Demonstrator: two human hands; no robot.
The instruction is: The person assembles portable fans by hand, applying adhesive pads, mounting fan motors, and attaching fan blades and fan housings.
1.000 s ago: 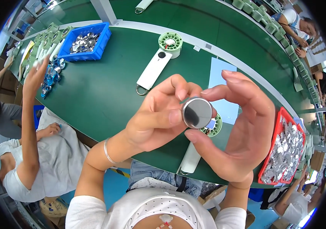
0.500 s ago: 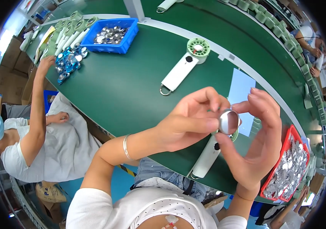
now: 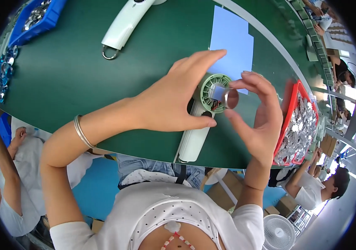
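My right hand (image 3: 259,112) pinches a shiny round metal cap (image 3: 231,98) by its edges, between thumb and fingers. The cap is beside the round head of a handheld fan, overlapping its right rim in the view. That head is a green slotted ring (image 3: 206,95) with a pale square piece and reddish wires inside. Its white handle (image 3: 194,143) points toward me and ends at the table's near edge. My left hand (image 3: 174,98) spreads around the left of the fan head, thumb and fingers wide apart; whether it touches the ring I cannot tell.
Blue sheets (image 3: 232,41) lie beyond the fan. A red tray (image 3: 288,110) of silvery pieces stands at right. Another white fan (image 3: 128,25) lies at far left, near a blue bin (image 3: 46,23) of metal caps and several blue-silver caps (image 3: 5,71). A co-worker's arm (image 3: 3,150) is at left.
My left hand has let go of the metal cap and spread around the fan head. The cap, now in my right hand alone, has come down toward the ring. The whole view has shifted rightward.
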